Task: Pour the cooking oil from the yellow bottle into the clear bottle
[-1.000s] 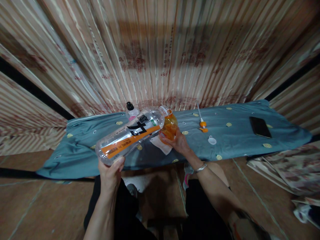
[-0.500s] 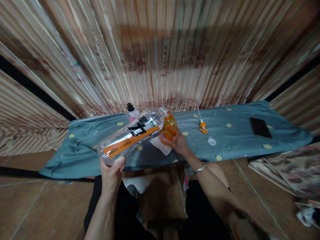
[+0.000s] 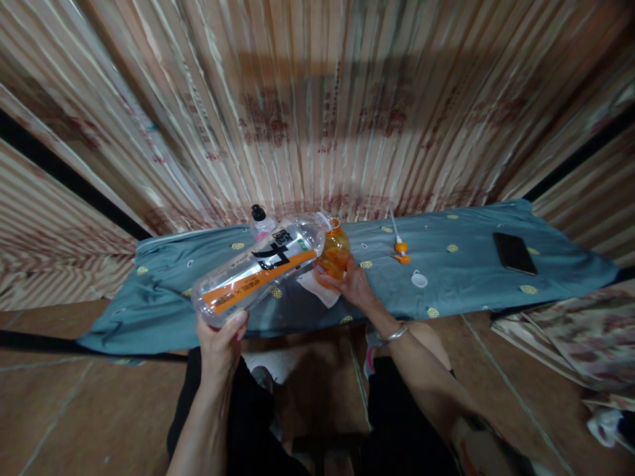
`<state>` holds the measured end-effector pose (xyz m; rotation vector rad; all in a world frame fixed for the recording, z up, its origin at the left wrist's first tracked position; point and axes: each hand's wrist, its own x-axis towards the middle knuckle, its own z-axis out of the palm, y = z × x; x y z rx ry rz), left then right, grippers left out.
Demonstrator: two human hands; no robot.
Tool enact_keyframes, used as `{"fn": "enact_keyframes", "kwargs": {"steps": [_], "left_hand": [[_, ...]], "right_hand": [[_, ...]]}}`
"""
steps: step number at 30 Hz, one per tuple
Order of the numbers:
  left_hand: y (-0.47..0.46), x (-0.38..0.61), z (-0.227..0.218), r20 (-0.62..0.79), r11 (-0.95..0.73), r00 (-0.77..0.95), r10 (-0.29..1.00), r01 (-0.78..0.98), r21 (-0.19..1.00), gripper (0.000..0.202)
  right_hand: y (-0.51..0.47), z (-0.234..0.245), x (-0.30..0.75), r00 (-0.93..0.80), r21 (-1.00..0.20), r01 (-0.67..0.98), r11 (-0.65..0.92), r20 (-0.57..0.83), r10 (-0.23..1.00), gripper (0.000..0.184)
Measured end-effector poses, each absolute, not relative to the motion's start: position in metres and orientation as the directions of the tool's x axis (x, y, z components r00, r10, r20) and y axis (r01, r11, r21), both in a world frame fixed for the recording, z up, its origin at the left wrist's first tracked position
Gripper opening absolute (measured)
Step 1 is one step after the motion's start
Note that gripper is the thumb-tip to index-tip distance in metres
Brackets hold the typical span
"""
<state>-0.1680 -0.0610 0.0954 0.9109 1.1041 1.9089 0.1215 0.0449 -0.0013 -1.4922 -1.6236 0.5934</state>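
Note:
My left hand (image 3: pixel 221 345) grips the base of a large clear plastic bottle (image 3: pixel 258 270) with an orange and black label, tilted so its open neck rests at the mouth of a small orange bottle (image 3: pixel 335 251). My right hand (image 3: pixel 353 284) is wrapped round the lower part of that orange bottle and holds it upright on the blue-grey cloth (image 3: pixel 446 277). A white tissue (image 3: pixel 320 289) lies on the cloth just under the two bottles.
A small bottle with a black cap (image 3: pixel 260 221) stands behind the big one. An orange pump head with a white tube (image 3: pixel 399 250) and a white cap (image 3: pixel 419 280) lie to the right, a black phone (image 3: pixel 514 253) farther right. Folded fabric (image 3: pixel 575 344) lies on the floor.

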Motion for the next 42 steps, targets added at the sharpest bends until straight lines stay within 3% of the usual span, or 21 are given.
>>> {"fn": "enact_keyframes", "kwargs": {"steps": [10, 22, 31, 42], "left_hand": [[-0.061, -0.17, 0.092, 0.17, -0.327, -0.489, 0.856, -0.256, 0.91, 0.063], [-0.058, -0.175, 0.08, 0.184, -0.336, -0.464, 0.866, -0.27, 0.902, 0.068], [-0.058, -0.174, 0.084, 0.111, -0.282, -0.499, 0.86, -0.281, 0.918, 0.067], [-0.052, -0.174, 0.089, 0.116, -0.256, -0.439, 0.891, -0.274, 0.927, 0.065]], "right_hand": [[0.046, -0.004, 0.117, 0.059, -0.811, 0.557, 0.18, 0.255, 0.965, 0.087], [0.042, 0.01, 0.11, 0.076, -0.827, 0.553, 0.105, 0.175, 0.982, 0.081], [0.045, 0.007, 0.109, 0.056, -0.807, 0.579, 0.113, 0.178, 0.982, 0.091], [0.047, 0.002, 0.111, 0.039, -0.823, 0.549, 0.147, 0.201, 0.979, 0.086]]}}
